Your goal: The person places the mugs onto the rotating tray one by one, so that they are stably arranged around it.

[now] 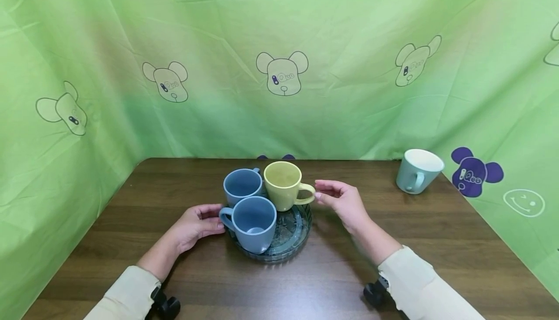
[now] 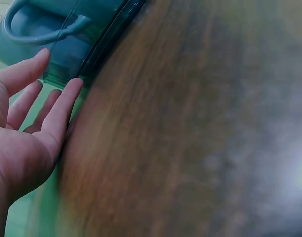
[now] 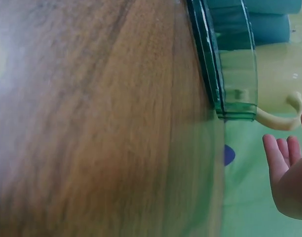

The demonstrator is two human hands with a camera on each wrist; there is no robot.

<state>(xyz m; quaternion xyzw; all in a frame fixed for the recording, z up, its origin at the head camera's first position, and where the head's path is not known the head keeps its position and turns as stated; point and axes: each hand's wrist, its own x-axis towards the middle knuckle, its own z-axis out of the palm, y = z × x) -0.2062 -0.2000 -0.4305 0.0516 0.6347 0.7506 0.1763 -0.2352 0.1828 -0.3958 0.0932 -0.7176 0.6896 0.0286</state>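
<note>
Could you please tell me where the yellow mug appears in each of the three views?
Head: the yellow mug stands at centre on the back right of the glass tray, handle toward the right hand.
Left wrist: not in it; only a blue mug shows.
Right wrist: at the right edge, beyond the tray, its handle just above the fingertips.
Shared landmark: the tray's green glass rim.

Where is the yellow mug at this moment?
In the head view the yellow mug stands at the back right of the glass tray, beside two blue mugs, its handle pointing at the right hand.
</note>
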